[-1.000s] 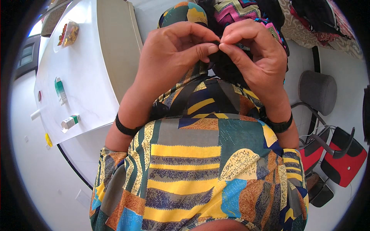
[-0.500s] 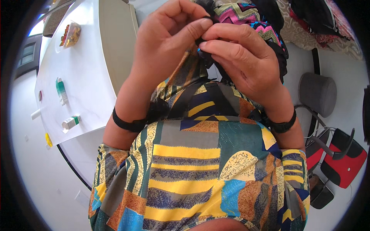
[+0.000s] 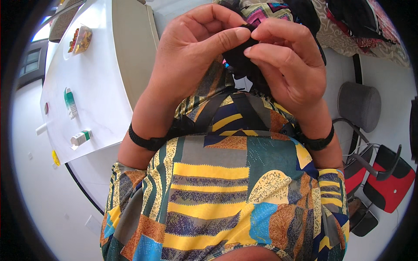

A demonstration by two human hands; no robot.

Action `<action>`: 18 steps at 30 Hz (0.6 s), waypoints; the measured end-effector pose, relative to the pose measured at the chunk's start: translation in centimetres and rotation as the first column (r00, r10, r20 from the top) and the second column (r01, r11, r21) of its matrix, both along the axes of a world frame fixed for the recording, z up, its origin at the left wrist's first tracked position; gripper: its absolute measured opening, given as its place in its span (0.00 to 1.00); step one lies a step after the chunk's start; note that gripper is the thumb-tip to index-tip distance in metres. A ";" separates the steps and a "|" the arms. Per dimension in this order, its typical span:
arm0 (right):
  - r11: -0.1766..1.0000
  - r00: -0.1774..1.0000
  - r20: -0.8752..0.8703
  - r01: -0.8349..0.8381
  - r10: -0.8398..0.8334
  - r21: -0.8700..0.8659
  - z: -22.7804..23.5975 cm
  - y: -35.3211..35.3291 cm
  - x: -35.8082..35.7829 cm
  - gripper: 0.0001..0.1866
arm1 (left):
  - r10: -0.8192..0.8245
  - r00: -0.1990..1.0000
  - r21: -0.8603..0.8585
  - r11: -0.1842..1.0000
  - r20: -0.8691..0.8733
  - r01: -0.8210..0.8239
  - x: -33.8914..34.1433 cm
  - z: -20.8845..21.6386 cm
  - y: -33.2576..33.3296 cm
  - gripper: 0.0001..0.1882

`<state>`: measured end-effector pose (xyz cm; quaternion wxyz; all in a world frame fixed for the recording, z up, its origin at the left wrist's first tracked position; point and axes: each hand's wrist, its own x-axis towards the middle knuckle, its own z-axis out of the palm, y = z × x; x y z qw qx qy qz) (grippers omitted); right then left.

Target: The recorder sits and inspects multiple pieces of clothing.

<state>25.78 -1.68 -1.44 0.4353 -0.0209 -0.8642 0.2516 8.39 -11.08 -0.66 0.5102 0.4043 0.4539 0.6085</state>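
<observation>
Both hands meet in front of me at the top of the view, pinching the edge of a black cloth (image 3: 244, 58) between thumbs and fingertips. My left hand (image 3: 196, 45) has its thumb laid along the cloth's upper edge. Close beside it, my right hand (image 3: 289, 56) grips the same edge with thumb and forefinger. The cloth hangs down between the hands. Behind them shows a zigzag-patterned fabric (image 3: 272, 12) in pink, black and pale green, partly hidden by the fingers. Whether something small sits within the pinch cannot be made out.
On the left, a white table (image 3: 102, 87) bears a clear tub (image 3: 82, 40) of wrapped items and two green-and-white boxes (image 3: 69, 103). To the right are a grey stool (image 3: 359, 106) and a red-and-black chair (image 3: 387, 180). Clothes lie on a patterned cover (image 3: 333, 32) at top right.
Both hands have shifted slightly right and down with the black cloth. More of the cloth now shows hanging below the fingertips.
</observation>
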 end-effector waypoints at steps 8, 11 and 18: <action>0.999 0.999 -0.014 -0.032 0.032 -0.027 -0.2 0.0 -0.2 0.06 | 0.058 0.998 0.018 0.998 0.008 -0.058 0.0 0.1 0.1 0.09; 0.991 0.998 0.057 -0.034 0.041 -0.129 -0.3 -0.2 -0.1 0.11 | 0.082 0.995 0.065 0.994 0.057 -0.086 -0.6 0.3 0.6 0.08; 0.892 0.982 0.013 0.176 -0.187 -0.416 0.5 -1.5 -0.6 0.18 | 0.044 0.979 0.171 0.982 0.200 -0.079 0.8 2.6 2.4 0.08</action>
